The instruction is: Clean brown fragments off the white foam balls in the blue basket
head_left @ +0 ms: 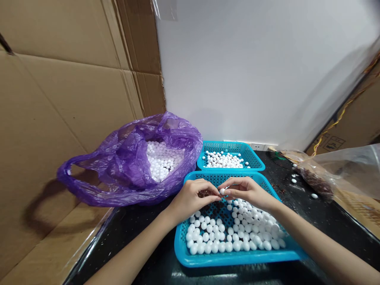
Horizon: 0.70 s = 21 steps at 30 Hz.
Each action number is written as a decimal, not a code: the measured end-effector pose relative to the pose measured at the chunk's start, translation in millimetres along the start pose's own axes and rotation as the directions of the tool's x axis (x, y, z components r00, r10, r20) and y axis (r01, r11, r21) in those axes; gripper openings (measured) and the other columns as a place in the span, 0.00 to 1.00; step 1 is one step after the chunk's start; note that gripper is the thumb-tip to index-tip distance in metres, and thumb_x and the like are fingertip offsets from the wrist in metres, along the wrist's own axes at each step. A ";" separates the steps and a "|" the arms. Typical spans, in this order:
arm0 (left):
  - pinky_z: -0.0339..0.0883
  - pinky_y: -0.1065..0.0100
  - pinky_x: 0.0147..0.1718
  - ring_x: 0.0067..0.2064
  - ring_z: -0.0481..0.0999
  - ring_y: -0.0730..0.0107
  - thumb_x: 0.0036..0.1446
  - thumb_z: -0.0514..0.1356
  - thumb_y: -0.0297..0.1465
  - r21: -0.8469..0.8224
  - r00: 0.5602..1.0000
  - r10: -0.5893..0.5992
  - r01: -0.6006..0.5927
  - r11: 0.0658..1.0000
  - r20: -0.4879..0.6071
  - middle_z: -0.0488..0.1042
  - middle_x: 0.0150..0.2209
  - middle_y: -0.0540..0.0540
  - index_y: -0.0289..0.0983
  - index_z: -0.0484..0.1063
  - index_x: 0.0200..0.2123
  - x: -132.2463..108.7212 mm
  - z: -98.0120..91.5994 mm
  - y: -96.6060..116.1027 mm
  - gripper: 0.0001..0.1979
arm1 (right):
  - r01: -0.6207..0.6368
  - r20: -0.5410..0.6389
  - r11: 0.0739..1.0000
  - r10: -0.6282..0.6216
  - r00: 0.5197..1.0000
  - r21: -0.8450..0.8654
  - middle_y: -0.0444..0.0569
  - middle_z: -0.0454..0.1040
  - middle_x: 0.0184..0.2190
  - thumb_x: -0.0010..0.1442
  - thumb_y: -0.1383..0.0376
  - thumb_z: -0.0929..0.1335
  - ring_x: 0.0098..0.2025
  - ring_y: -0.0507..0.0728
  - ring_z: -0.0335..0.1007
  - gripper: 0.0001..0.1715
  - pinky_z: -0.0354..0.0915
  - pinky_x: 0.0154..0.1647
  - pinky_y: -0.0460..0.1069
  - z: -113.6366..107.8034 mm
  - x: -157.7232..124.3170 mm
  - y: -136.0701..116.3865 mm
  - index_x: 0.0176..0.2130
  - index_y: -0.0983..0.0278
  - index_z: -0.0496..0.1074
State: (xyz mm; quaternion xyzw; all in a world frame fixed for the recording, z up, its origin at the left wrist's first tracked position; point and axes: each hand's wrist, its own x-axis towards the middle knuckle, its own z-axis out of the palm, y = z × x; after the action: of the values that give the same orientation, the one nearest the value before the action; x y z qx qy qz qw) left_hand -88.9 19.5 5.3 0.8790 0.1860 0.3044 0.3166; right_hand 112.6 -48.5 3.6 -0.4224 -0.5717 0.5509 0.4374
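My left hand is curled over a small clump of dark brown granules, above the near blue plastic basket. My right hand pinches a white foam ball in its fingertips, right next to the fingertips of my left hand. Many more white foam balls lie in one layer in the near basket, below my hands. My hands hide the basket's far middle part.
A smaller blue basket with white balls stands behind. A purple plastic bag holds more balls at left. A clear bag of dark brown granules and loose balls lie on the black table at right. Cardboard stands at left.
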 end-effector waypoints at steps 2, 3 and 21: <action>0.65 0.74 0.30 0.30 0.72 0.74 0.52 0.64 0.29 -0.017 1.000 -0.008 0.008 1.000 0.003 0.75 0.30 0.51 0.38 0.75 0.32 -0.3 0.3 -0.2 0.03 | 0.000 0.001 1.000 0.000 1.000 0.006 0.47 0.76 0.35 0.54 0.60 0.72 0.37 0.53 0.72 0.11 0.69 0.42 0.50 -0.1 0.0 0.4 0.37 0.62 0.77; 0.64 0.74 0.30 0.31 0.72 0.74 0.52 0.64 0.29 -0.022 1.000 -0.008 0.008 1.000 0.006 0.75 0.30 0.51 0.38 0.74 0.33 -0.3 0.3 -0.2 0.03 | -0.001 0.002 1.000 0.001 1.000 0.006 0.47 0.76 0.35 0.54 0.60 0.72 0.37 0.53 0.72 0.11 0.69 0.42 0.50 -0.2 0.1 0.7 0.37 0.62 0.77; 0.66 0.69 0.36 0.35 0.74 0.70 0.53 0.63 0.28 0.005 0.989 0.151 -0.151 0.989 0.004 0.77 0.31 0.49 0.40 0.77 0.34 0.4 -2.1 1.9 0.04 | -0.027 0.019 1.000 0.027 0.999 -0.017 0.47 0.76 0.34 0.52 0.59 0.72 0.37 0.54 0.72 0.13 0.68 0.42 0.51 0.3 1.1 1.0 0.37 0.63 0.77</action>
State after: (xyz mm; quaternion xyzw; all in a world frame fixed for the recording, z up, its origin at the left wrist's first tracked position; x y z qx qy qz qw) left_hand -89.8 19.2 8.1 0.8920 0.1190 0.3252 0.2906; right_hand 112.0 -47.4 2.7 -0.4281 -0.5748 0.5560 0.4208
